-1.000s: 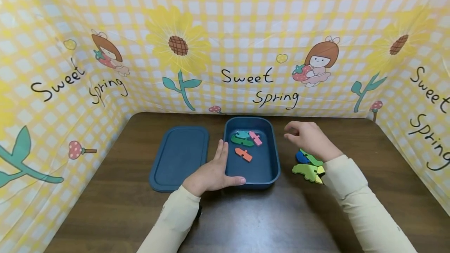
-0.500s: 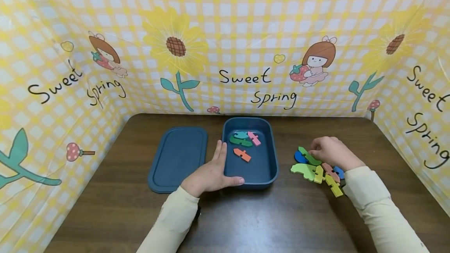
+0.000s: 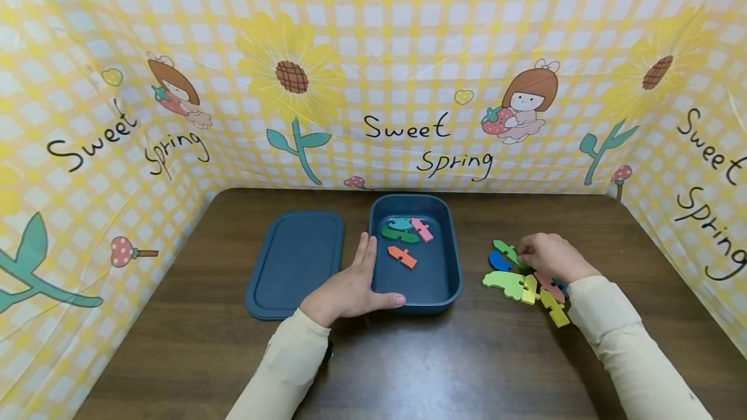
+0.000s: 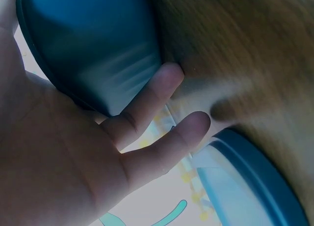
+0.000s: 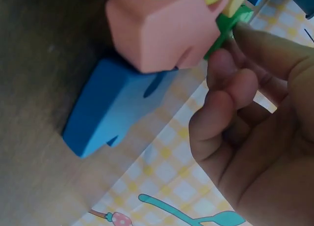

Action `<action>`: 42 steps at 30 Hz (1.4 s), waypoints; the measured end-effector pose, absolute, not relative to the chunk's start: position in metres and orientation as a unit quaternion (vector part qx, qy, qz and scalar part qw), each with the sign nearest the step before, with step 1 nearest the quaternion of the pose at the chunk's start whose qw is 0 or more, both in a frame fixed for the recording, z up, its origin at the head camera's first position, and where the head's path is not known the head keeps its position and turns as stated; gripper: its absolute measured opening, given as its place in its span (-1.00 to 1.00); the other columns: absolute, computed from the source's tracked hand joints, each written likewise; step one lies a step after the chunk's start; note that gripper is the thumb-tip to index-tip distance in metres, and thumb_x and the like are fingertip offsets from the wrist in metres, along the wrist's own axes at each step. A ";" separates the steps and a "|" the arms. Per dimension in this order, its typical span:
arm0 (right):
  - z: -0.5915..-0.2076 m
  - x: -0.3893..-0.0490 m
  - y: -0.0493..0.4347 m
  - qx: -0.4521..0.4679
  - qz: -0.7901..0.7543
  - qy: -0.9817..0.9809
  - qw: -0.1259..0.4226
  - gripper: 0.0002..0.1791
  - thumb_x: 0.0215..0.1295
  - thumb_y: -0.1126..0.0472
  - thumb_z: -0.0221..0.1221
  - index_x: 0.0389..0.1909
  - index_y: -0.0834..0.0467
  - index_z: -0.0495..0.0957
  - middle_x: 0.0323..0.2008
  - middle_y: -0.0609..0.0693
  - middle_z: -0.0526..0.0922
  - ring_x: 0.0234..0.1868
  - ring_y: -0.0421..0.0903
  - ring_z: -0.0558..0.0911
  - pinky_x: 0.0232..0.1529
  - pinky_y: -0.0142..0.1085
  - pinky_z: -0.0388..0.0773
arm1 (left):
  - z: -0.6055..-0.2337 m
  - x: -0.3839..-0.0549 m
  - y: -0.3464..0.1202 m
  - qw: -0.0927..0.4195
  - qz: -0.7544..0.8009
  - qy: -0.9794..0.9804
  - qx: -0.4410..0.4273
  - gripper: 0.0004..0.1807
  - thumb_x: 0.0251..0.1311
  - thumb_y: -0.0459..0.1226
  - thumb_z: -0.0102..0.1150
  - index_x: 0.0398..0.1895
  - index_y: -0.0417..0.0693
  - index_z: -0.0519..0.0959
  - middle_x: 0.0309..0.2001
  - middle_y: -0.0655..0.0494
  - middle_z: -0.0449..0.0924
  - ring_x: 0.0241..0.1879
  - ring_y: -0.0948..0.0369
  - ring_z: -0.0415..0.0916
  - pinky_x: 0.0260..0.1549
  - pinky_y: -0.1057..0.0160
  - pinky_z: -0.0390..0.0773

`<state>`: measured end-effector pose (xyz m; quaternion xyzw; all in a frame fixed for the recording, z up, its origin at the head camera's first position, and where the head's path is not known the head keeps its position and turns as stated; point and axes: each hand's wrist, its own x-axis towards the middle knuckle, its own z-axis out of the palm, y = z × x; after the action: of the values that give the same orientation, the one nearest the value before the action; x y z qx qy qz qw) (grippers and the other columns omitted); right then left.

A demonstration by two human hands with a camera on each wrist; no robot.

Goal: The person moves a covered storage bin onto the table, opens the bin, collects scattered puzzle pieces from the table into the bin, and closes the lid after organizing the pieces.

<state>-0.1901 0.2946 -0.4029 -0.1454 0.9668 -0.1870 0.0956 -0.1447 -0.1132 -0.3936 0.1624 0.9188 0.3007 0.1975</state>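
In the head view my left hand (image 3: 350, 287) lies with straight fingers along the left wall of a dark blue box (image 3: 457, 271), thumb at its near rim. Straight fingers against the box wall (image 4: 108, 54) also show in the left wrist view. My right hand (image 3: 554, 258) pinches the end of a green puzzle piece (image 3: 505, 251) between thumb and curled fingers. The same green piece (image 5: 227, 28) is partly hidden behind the fingertips in the right wrist view. Around it lie a blue piece (image 3: 498, 260), a light green piece (image 3: 504, 284), a pink piece (image 5: 157, 32) and yellow pieces (image 3: 553, 308).
Inside the box are an orange piece (image 3: 403, 256), a pink piece (image 3: 423, 229), a green piece (image 3: 399, 234) and a teal piece (image 3: 401, 223). The flat blue lid (image 3: 296, 264) lies left of the box. A patterned cloth (image 3: 408, 83) encloses the wooden table (image 3: 432, 368).
My right hand has come from beside the box to the pile on the right. The green piece there has shifted slightly left and away. My left hand stays at the box.
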 end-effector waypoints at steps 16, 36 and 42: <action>-0.401 -0.186 0.296 -0.119 -0.179 0.970 0.115 -0.79 0.46 0.28 0.16 -0.03 0.33 0.60 -0.59 -0.02 0.59 -0.48 -0.14 0.57 -0.08 0.14 0.54 | -0.394 -0.145 -0.114 0.194 0.295 0.922 0.162 0.36 0.12 0.34 0.28 0.64 0.02 -0.42 0.60 0.09 -0.66 0.26 -0.14 0.44 -0.07 0.05 0.61; -0.406 -0.185 0.300 -0.113 -0.191 0.966 0.130 -0.64 0.46 0.20 0.20 0.11 0.36 0.49 -0.86 -0.06 0.48 -0.86 -0.06 0.52 0.14 0.21 0.42 | -0.393 -0.144 -0.113 0.194 0.301 0.920 0.160 0.34 0.15 0.29 0.31 0.64 0.02 -0.42 0.60 0.12 -0.67 0.24 -0.16 0.45 -0.26 0.16 0.62; -0.404 -0.185 0.299 -0.117 -0.191 0.967 0.122 -0.65 0.46 0.21 0.18 0.12 0.36 0.50 -0.86 -0.06 0.48 -0.85 -0.07 0.52 0.10 0.22 0.44 | -0.393 -0.144 -0.113 0.196 0.302 0.919 0.158 0.34 0.14 0.30 0.30 0.64 0.03 -0.42 0.60 0.14 -0.68 0.22 -0.15 0.47 -0.30 0.18 0.62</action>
<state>-0.1848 0.2988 -0.4041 -0.1167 0.9669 -0.1911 0.1220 -0.1443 -0.1128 -0.3935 0.1584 0.9195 0.3018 0.1960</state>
